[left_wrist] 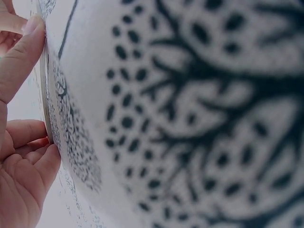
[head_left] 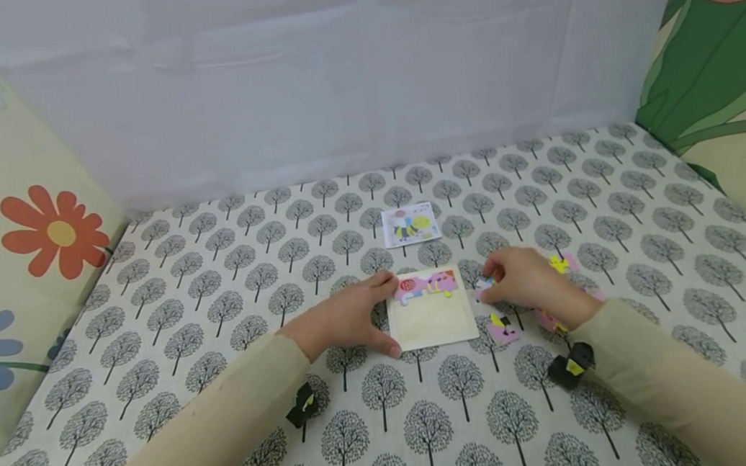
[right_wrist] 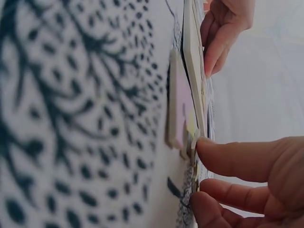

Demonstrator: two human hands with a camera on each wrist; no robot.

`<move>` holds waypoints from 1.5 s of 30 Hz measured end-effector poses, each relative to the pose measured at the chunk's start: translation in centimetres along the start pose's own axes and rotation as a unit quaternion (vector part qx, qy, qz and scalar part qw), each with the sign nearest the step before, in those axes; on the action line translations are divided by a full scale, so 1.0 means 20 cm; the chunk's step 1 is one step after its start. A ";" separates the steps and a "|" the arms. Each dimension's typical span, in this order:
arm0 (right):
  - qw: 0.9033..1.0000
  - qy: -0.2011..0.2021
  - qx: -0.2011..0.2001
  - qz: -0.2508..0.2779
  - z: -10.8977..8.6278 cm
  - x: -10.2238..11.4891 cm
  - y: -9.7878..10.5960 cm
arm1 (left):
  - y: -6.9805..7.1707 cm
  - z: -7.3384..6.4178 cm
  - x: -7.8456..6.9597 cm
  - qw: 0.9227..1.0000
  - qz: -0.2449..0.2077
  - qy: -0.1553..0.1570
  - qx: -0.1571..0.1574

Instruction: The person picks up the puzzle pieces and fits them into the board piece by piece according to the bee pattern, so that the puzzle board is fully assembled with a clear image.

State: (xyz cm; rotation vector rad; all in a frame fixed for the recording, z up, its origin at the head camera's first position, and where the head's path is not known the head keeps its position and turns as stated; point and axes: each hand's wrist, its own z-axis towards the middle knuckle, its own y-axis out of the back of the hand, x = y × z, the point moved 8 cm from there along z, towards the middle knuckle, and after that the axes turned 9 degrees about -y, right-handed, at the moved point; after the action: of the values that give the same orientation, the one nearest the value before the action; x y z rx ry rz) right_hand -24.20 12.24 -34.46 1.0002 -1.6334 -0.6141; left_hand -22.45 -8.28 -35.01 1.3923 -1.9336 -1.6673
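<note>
A square, pale puzzle tray [head_left: 428,326] lies on the tree-print cloth, its upper strip filled with joined pink puzzle pieces [head_left: 425,285]. My left hand [head_left: 346,313] holds the tray by its left side, thumb at the near corner and fingers toward the far one. Just off the tray's right edge, my right hand [head_left: 522,280] pinches a small light-blue puzzle piece [head_left: 481,288] between thumb and fingers, which partly cover it. In the right wrist view, a loose pink piece [right_wrist: 179,104] lies flat between that hand and the tray.
Beyond the tray lies a picture card [head_left: 409,226] showing a bee. A pink, yellow and black piece [head_left: 502,329] sits by the tray's right corner. More pieces, including a yellow one [head_left: 558,263], lie around the right wrist. A white sheet [head_left: 349,83] closes off the back.
</note>
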 end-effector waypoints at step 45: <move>1.000 -0.019 -0.003 0.015 0.01 -0.01 0.02 | 0.00 0.00 0.00 1.000 -0.001 -0.001 0.002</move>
State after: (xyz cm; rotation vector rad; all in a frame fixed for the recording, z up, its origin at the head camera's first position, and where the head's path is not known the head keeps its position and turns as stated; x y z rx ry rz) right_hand -24.56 12.62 -34.39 0.9641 -1.6765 -0.6214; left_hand -22.40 -8.18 -35.02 1.3950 -1.9392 -1.6666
